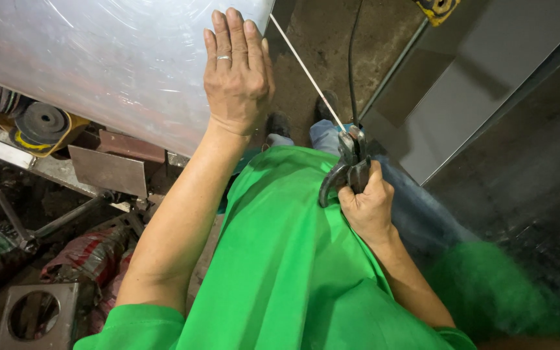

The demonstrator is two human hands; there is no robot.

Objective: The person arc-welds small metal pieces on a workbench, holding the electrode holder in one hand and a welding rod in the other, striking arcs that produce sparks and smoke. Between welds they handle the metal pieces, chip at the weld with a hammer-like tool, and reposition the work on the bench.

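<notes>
1. Left hand (238,74) lies flat, fingers spread, on the shiny metal sheet (111,58).
2. Right hand (369,206) is clenched around an electrode holder (348,165), seemingly clamping a thin rod (306,71), above the green shirt (280,259).

Metal sheet (111,58) cut off by top and left edges. Yellow tool (437,9) cropped at top, kind unclear. Rod (306,70) far tip hidden behind sheet. Lower right corner blurred. Right hand (369,207) hides holder (350,165) grip.
</notes>
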